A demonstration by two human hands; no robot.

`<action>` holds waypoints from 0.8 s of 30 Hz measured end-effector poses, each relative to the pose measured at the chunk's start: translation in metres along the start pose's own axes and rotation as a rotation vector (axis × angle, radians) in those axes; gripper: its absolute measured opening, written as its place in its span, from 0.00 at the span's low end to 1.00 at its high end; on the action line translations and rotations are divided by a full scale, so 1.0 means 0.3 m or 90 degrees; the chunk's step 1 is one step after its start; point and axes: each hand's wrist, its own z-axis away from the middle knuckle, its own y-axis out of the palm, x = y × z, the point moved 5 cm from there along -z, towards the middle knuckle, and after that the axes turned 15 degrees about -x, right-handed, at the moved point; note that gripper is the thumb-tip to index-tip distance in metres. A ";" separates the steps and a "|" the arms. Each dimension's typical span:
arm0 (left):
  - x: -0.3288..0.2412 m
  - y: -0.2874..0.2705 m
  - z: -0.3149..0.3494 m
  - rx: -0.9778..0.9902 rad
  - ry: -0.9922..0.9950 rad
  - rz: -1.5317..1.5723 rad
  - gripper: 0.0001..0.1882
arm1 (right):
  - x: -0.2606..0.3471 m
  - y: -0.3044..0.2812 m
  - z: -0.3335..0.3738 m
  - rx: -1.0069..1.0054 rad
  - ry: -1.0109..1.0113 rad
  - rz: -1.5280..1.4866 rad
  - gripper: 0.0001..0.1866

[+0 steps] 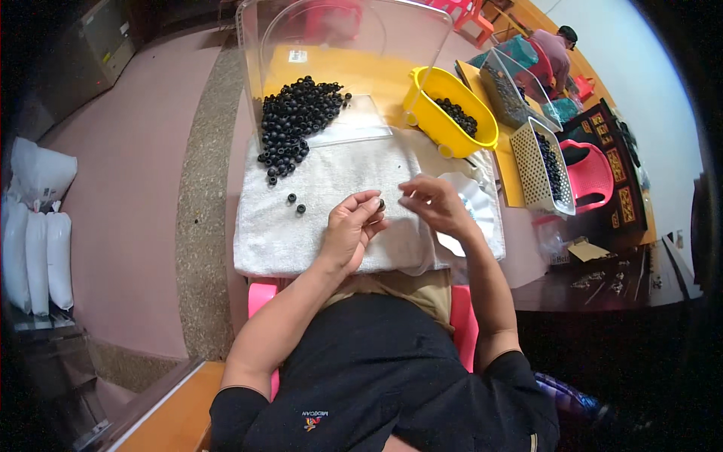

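Observation:
My left hand (352,227) is closed above the white towel, pinching a small round black part (382,204) between thumb and fingertips. Just right of it is my right hand (437,205), its fingers pointing toward that part and blurred, so whether they hold anything is unclear. Two loose black ring-like parts (297,204) lie on the towel (339,169) left of my hands. Farther off, a heap of the same black parts (297,120) spills from a clear plastic bin (361,68) lying with its opening toward me.
A yellow tub (425,113) of black parts stands at the back right. Beyond it are a white perforated basket (531,169) and a clear box (512,90). A pink chair (595,177) and another person (553,56) are farther right. White sacks (38,248) stand at left.

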 end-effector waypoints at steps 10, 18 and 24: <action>-0.006 -0.004 -0.016 -0.029 -0.012 0.028 0.07 | -0.056 -0.204 -0.027 -0.153 -0.076 0.144 0.09; 0.002 0.004 -0.007 -0.028 -0.011 -0.011 0.07 | -0.126 -0.291 0.069 -0.146 -0.059 0.351 0.10; 0.021 0.000 -0.011 -0.005 -0.016 -0.021 0.07 | -0.159 -0.293 0.094 -0.157 -0.053 0.349 0.09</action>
